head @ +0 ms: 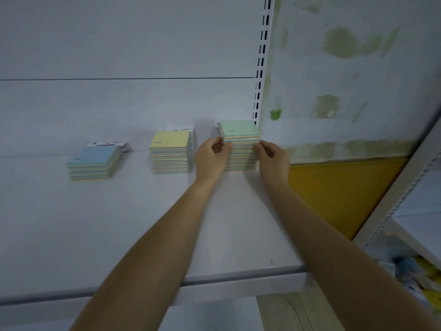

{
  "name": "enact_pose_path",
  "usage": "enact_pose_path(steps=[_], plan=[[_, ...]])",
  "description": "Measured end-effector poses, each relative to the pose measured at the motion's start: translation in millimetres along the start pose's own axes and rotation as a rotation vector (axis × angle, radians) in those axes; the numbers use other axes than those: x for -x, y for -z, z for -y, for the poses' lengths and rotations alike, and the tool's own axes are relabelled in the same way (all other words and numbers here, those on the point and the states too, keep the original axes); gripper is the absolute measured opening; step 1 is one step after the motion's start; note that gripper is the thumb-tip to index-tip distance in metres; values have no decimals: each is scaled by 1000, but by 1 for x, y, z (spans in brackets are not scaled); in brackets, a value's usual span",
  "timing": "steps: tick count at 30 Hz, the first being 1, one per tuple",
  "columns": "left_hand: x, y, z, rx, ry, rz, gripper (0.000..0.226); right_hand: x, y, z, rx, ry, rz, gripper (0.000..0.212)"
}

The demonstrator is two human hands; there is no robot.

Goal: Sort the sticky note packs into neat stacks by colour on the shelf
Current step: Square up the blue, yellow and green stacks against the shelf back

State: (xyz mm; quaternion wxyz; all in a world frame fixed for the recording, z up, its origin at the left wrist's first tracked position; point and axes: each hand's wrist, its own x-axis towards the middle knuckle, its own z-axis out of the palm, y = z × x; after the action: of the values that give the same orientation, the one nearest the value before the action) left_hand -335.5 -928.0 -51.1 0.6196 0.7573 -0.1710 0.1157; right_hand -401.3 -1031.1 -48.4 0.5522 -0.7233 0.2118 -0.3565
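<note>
- White shelf (133, 223) fills the lower left & centre of frame; front edge runs across the bottom.
- Three stacks of sticky note packs sit twd the back of the shelf, in a row, apart from each other.
- Blue-topped stack (93, 161), left of centre: lowest of the three, packs slightly fanned, white hang-tab showing at the back.
- Yellow-topped stack (170, 152), centre: taller, fairly square, white tabs poking out behind & at its right side.
- Green-topped stack (241, 145), right of centre: tallest, just beside the slotted white upright (261, 65) at the shelf's right end.
- Left hand (211, 156) is at the green stack's left side, thumb & fingertips pressed on the upper packs' left edge; grip closed onto the side of the stack, w/ the lower packs hidden behind the palm.
- Right hand (272, 157) mirrors it on the stack's right side, fingers curled, tips touching the upper packs' right edge.
- So the green stack sits between both grips, squeezed from either side near its upper half; base rests on the shelf.
- Can't tell if any single pack is lifted off the rest.
- Both forearms reach in from the bottom of frame, over the shelf edge.
- Right of the upright: stained wall (346, 68) w/ a yellow panel (338, 194) below it.
</note>
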Motion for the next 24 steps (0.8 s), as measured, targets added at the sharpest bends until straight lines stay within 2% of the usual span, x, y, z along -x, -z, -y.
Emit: enact_pose_path(steps=[4, 9, 17, 24], plan=[[-1, 2, -2, 42, 25, 1, 31, -1, -1, 1, -27, -36, -13, 29], [0, 4, 0, 92, 48, 19, 36, 3, 0, -2, 7, 18, 40, 33], [2, 5, -3, 15, -5, 76, 36, 6, 1, 1, 92, 75, 33, 32], [2, 5, -7, 24, -51, -39, 32, 5, -1, 3, -13, 82, -7, 35]])
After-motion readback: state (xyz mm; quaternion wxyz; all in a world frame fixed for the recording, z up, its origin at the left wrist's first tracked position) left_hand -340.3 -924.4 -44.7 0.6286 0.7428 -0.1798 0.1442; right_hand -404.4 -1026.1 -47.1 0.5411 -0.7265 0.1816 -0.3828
